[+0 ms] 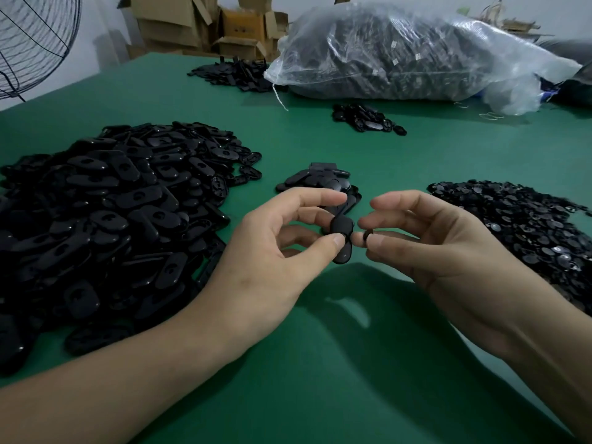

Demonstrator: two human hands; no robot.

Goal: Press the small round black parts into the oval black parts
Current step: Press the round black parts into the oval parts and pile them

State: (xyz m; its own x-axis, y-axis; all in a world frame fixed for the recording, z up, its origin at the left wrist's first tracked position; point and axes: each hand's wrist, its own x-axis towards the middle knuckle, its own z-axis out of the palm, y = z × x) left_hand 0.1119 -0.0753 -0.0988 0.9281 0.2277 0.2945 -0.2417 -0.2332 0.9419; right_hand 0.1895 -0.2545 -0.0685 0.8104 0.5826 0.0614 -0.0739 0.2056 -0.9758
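Over the green bench (320, 363), an oval black part (342, 230) is gripped in the left hand (282, 238), pinched between the thumb below and the curled fingers above, and held upright, just clear of the surface. Right beside it, a small round black part (365, 236) is pinched at the thumb and fingertips of the right hand (426, 238). Only a dark sliver of it is seen, so its facing cannot be made out. The two parts are held almost touching, and the round one does not appear to be seated in the oval one yet. A large heap of oval parts (112, 213) is spread on the bench to the left, close against the left forearm. A flatter heap of round parts (519, 219) is laid out to the right. Just behind the hands, a small cluster of oval pieces (320, 181) is lying flat on the bench. Farther back, a little dark heap (365, 118) is seen near a big clear plastic bag (400, 52) stuffed with dark parts, and another scatter of black pieces (234, 75) is found just left of the bag. Cardboard boxes (192, 20) are stacked beyond the bench's far edge, and a wire fan guard (32, 43) is caught at the upper left.
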